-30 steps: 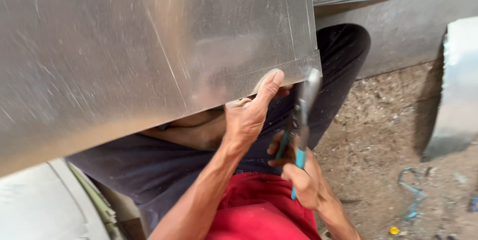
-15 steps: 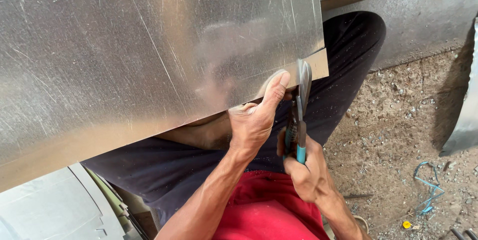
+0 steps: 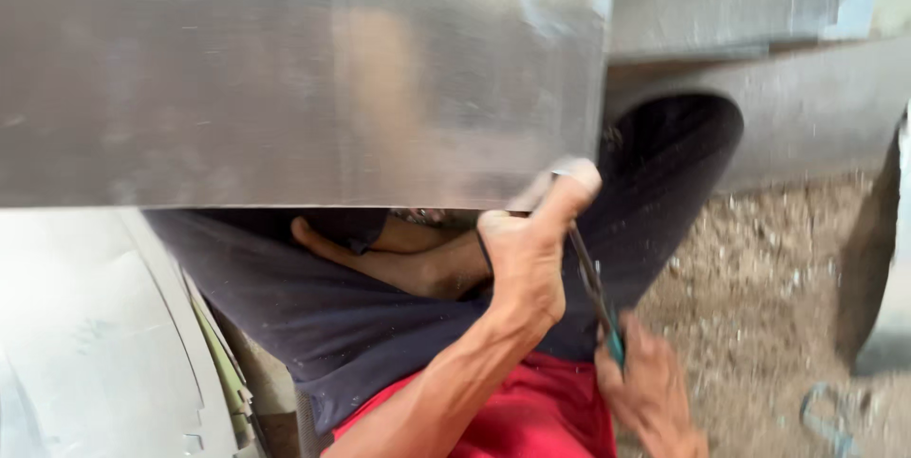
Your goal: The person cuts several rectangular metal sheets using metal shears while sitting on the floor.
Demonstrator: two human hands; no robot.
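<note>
We are losing our left hand's (image 3: 527, 259) fingers behind the metal sheet (image 3: 304, 69) at twelve o'clock. The snips' (image 3: 598, 292) blades are blurring; our right hand (image 3: 650, 401) is running off the edge at six o'clock.

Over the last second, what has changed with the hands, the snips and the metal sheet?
The snips have tipped from nearly upright to a slant, and the right hand on their handles has dropped lower. The metal sheet now lies level rather than sloping. The left hand still holds the sheet's lower corner, thumb on top.
</note>
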